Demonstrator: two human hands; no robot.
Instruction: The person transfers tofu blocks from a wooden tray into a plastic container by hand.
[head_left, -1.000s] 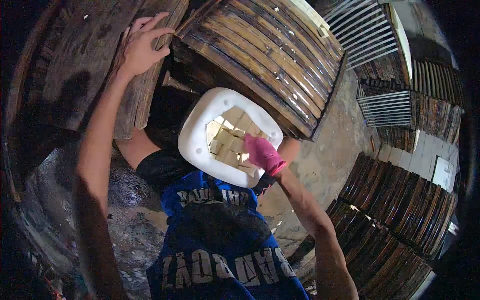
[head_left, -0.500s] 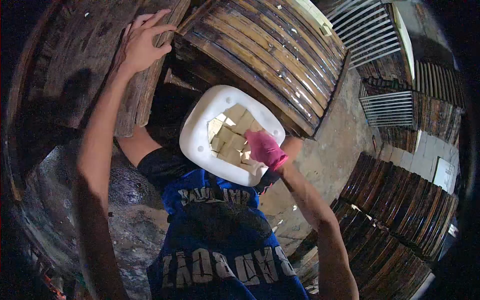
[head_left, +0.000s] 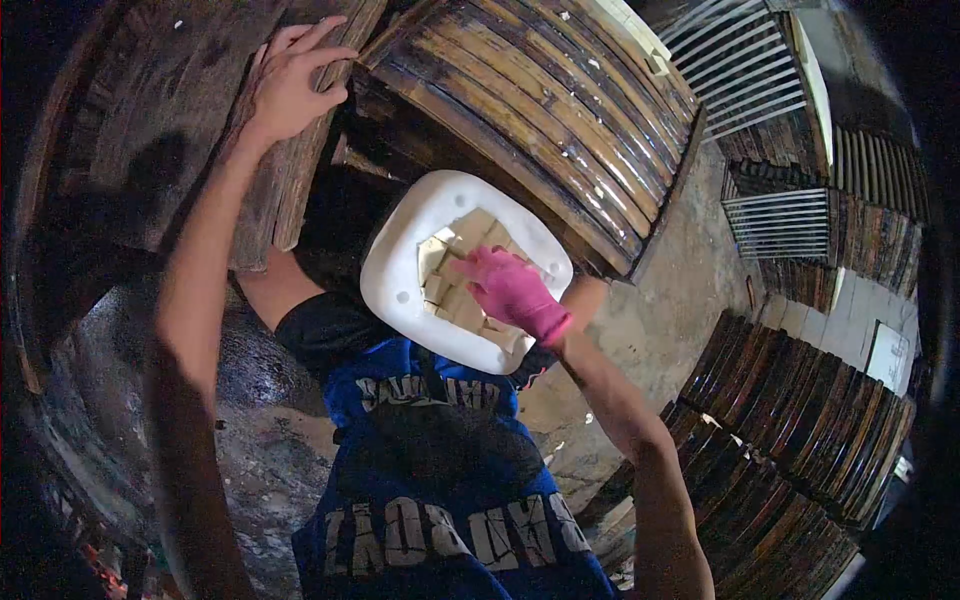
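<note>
My left hand (head_left: 297, 88) is bare and rests over the edge of a dark wooden board (head_left: 150, 60), its fingers spread and stretched out. My right hand (head_left: 515, 293) wears a pink glove and reaches over the opening of a white plastic container (head_left: 395, 255) with rounded corners. Inside the container are several pale beige, flat-sided blocks (head_left: 460, 303). The gloved fingers are apart and somewhat bent, right at the blocks; I see nothing held between them. The palm side of that hand is hidden. The container sits between my knees.
A wet slatted wooden rack (head_left: 540, 100) stands just beyond the container. White-barred frames (head_left: 775, 222) and stacked dark slatted panels (head_left: 800, 400) are on the right. Wet concrete floor (head_left: 690, 240) shows between them. Small pale scraps lie on the rack and panels.
My gloved right hand has moved left and slightly up within the container's opening, and its fingers show more separately. My left hand stays on the board.
</note>
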